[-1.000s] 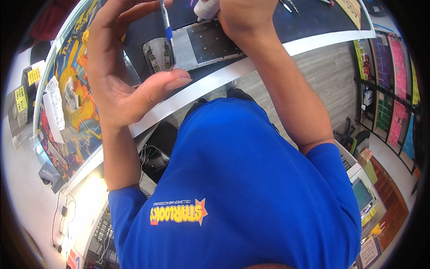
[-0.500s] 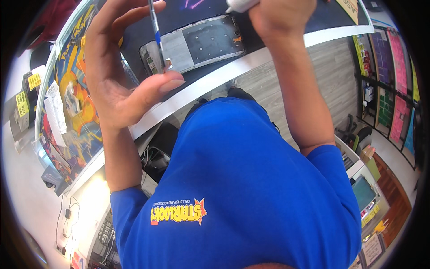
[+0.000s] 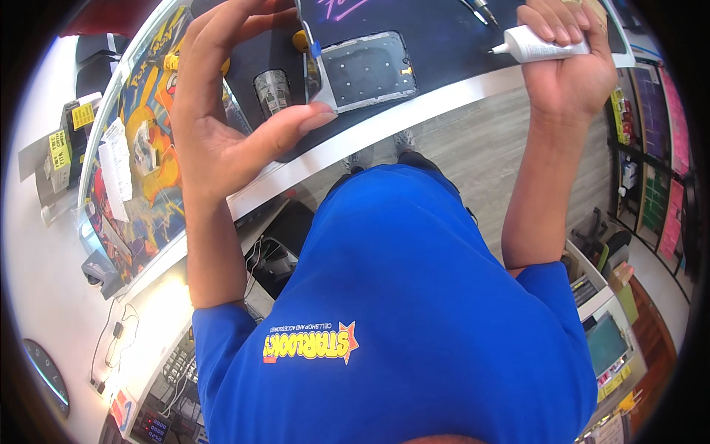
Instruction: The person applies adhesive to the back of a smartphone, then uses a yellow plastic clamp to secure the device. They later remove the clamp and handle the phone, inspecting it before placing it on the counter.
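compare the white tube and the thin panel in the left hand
The white tube is rounded, tapering to a nozzle; the thin panel is flat, seen nearly edge-on. The right hand curls over the tube; the left hand holds the panel between thumb and fingers. Both are held.

Blue shirt [image 3: 414, 296], short sleeves [image 3: 223, 333], yellow chest lettering [image 3: 307, 348], orange star [image 3: 348, 342].

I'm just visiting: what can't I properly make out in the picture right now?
All in the head view:
- Left hand: some fingers are cut off by the top edge.
- Thin panel it holds: seen at a steep angle, so its face barely shows.
- Flat device: partly hidden behind that panel.
- White tube: partly covered by the right hand.
- Slim tools: cut off by the top edge.
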Tool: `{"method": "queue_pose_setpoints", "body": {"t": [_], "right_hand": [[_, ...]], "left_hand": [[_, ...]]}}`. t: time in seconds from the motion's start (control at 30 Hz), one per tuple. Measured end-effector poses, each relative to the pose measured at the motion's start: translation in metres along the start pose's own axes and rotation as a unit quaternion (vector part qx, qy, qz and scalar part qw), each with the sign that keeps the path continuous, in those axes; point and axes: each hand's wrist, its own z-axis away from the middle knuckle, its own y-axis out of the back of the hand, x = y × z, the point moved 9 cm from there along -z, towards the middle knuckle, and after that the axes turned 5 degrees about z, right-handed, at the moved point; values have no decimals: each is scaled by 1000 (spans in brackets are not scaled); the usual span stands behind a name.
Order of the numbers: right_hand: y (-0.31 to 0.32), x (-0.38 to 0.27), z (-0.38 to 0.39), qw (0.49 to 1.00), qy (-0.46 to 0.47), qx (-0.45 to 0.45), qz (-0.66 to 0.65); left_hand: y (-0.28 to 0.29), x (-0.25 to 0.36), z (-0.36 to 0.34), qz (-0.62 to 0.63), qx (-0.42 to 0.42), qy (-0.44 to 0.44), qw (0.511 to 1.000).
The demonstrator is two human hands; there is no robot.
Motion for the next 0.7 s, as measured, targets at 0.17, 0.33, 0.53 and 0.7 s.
{"method": "queue_pose_setpoints", "body": {"t": [0.17,0.33,0.53,0.7], "right_hand": [[3,28,4,992,-63,11,-107],[3,34,5,980,-114,9,-164],[7,33,0,957,-166,-69,-228],[6,36,2,948,-186,-73,-249]], "left_hand": [[-11,13,-6,-32,-26,15,999],[-20,27,-18,-64,-59,16,996],[-30,37,-26,-111,-99,32,988],[-43,43,-30,-184,-131,46,973]]}}
